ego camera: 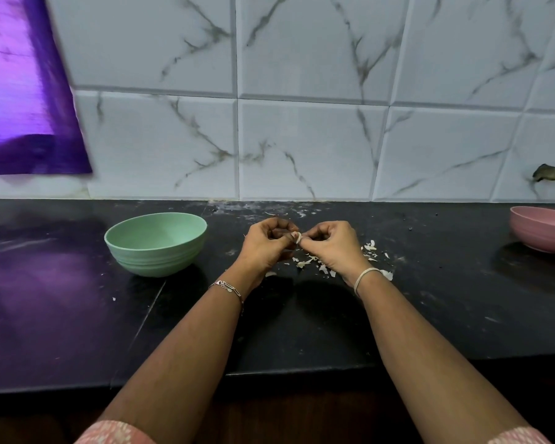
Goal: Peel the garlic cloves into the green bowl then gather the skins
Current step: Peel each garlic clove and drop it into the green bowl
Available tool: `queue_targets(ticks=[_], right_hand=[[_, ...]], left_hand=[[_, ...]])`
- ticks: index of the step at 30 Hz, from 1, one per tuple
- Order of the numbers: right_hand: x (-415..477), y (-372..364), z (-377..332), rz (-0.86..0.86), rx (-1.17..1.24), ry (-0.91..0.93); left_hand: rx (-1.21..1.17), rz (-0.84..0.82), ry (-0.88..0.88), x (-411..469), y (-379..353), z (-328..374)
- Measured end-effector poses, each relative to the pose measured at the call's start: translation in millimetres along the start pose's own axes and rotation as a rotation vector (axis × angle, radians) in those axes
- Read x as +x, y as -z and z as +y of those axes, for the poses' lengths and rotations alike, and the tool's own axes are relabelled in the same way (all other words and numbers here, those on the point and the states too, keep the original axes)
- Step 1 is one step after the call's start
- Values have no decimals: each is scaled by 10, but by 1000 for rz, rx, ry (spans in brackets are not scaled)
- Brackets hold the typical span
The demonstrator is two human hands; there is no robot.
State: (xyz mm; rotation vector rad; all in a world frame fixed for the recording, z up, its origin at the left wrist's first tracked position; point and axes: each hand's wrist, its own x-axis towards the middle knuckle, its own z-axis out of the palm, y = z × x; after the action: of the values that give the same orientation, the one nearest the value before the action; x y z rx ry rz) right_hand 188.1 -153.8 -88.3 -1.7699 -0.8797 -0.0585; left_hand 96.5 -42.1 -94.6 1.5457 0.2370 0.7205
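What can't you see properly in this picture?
All in the head view:
- Garlic clove: only a white bit shows; the left hand and right hand pinching it hide the rest.
- Green bowl: its near wall hides the bottom, so any cloves inside are unseen.
- Pink bowl: cut off by the right edge.
- Purple thing: blurred and cut off by the left edge; what it is stays unclear.
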Motion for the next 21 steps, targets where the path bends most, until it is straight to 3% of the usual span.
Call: queue_targets(ticks=[7, 12, 21], right_hand=[[7, -8, 9, 13, -9, 10], [-20, -15, -13, 65, -226, 114], [-53, 5, -43, 75, -402, 224]], left_hand=[[-4, 8, 18, 11, 8, -7], [46, 24, 24, 20, 16, -33], [342, 44, -72, 55, 15, -70]])
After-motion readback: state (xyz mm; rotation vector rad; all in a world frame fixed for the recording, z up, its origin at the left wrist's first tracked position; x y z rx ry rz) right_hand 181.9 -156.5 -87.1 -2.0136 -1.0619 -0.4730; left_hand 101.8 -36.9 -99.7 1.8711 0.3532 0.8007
